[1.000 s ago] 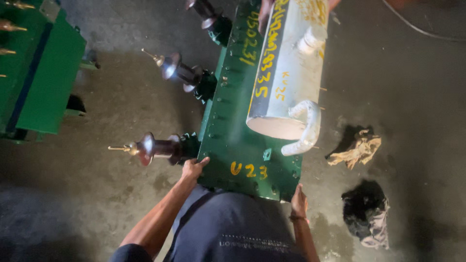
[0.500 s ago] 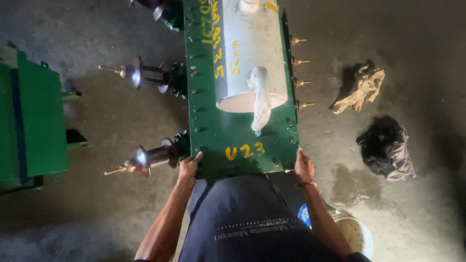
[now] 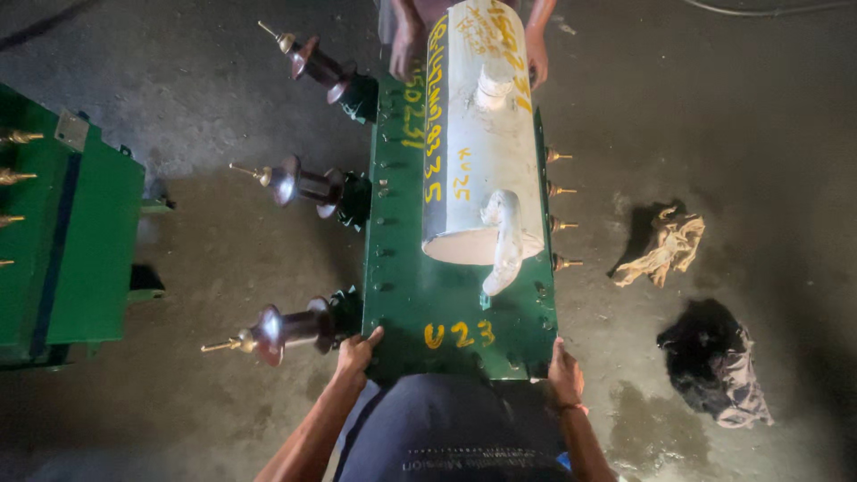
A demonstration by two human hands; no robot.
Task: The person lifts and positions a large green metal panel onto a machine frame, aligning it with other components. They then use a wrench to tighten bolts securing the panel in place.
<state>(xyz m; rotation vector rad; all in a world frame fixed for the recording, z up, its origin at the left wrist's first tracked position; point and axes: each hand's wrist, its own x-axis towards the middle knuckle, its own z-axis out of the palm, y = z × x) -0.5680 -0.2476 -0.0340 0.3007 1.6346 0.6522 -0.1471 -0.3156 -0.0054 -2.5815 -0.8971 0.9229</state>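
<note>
A green transformer lid with yellow painted marks lies lengthwise in front of me. A grey-white cylindrical tank sits along its top. Three brown insulator bushings stick out of its left side and small brass studs out of its right. My left hand grips the near left corner of the lid. My right hand grips the near right corner. At the far end another person's hands hold the lid on either side of the tank.
A second green transformer tank with brass terminals stands at the left edge. A tan rag and a dark cloth lie on the stained concrete floor to the right. A cable runs along the top right.
The view has swung so the far end of the lid and the other person's hands show. My hands keep their grip on the near corners.
</note>
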